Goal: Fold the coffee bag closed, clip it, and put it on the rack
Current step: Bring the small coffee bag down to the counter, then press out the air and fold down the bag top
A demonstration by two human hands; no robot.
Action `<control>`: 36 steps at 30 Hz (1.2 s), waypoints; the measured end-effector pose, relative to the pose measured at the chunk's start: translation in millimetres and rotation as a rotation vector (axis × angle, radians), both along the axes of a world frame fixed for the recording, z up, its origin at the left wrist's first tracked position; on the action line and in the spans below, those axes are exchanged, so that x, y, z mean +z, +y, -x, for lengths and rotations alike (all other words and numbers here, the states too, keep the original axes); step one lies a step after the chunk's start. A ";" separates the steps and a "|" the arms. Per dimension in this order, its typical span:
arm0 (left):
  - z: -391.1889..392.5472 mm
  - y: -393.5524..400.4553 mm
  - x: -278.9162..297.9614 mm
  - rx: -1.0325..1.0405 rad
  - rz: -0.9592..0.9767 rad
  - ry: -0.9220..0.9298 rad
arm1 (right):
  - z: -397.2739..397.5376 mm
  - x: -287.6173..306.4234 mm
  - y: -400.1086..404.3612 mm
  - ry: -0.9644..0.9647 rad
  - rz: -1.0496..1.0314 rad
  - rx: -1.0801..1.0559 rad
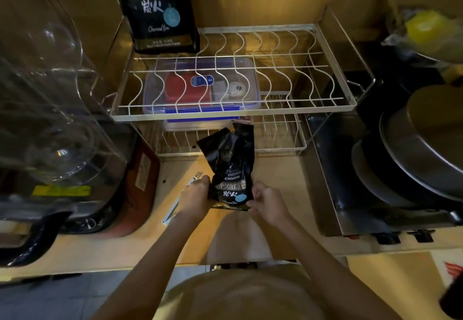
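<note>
A black coffee bag (231, 167) stands on the wooden counter (280, 194) in front of the white wire rack (235, 114). Its top is open and crumpled, leaning toward the rack. My left hand (195, 199) grips the bag's lower left side. My right hand (268, 202) holds its lower right corner. A long pale clip (180, 199) lies on the counter, partly hidden under my left hand. A second, larger black coffee bag (160, 11) stands upright on the rack's upper tier at the back left.
A clear lidded box (200, 86) with red and blue items sits under the rack's upper tier. A glass-jug appliance (50, 119) fills the left. A stove with stacked metal pans (413, 159) stands at the right. A yellow object in plastic (426, 29) is at the far right.
</note>
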State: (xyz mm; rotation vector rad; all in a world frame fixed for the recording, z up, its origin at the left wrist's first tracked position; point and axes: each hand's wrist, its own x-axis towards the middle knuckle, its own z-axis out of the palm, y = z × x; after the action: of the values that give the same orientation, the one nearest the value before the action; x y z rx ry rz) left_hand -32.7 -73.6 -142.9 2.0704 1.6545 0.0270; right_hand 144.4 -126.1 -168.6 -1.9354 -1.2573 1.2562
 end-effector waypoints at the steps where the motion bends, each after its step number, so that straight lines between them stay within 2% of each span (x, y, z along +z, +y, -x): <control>1: 0.9 -2.6 -0.9 0.009 -0.010 -0.020 | -1.5 -2.2 -1.1 0.003 -0.025 -0.006; 6: 4.8 -18.9 -7.6 0.011 0.017 -0.107 | -6.5 -10.4 -5.5 -0.051 -0.059 0.033; 8: 13.2 -12.5 -2.4 -0.017 0.135 -0.145 | -7.4 -13.1 -7.3 -0.070 -0.071 0.065; 11: 28.4 12.7 25.1 -0.008 0.371 -0.091 | -7.7 -19.6 -10.4 -0.083 -0.075 0.096; 12: 31.8 21.0 39.1 0.009 0.384 -0.071 | -8.1 -20.7 -11.5 -0.101 -0.072 0.108; 14: 29.6 31.6 74.1 -0.007 0.290 -0.068 | -8.6 -22.4 -12.8 -0.140 -0.085 0.133; 17: 1.0 30.1 119.1 -0.149 0.102 -0.223 | -8.9 -20.2 -16.1 -0.184 -0.123 0.167; 20: -33.6 24.5 121.4 -0.315 0.027 -0.264 | -10.4 -21.9 -20.3 -0.191 -0.137 0.162; 22: -46.6 20.9 109.5 -0.346 -0.028 -0.257 | -9.8 -24.1 -22.3 -0.154 -0.117 0.121; 28: -47.3 0.2 86.0 -0.289 -0.239 -0.432 | -3.8 -35.5 -17.5 -0.114 -0.041 0.039; 36: -36.1 -23.9 88.4 -0.088 -0.164 -0.629 | 3.0 -47.6 -25.1 -0.187 -0.141 -0.018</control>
State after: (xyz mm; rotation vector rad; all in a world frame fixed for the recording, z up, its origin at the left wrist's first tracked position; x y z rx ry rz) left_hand 3.4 -97.4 -54.5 1.9624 1.1997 0.7275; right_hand 141.4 -151.2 -216.2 -1.9922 -1.3773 0.9672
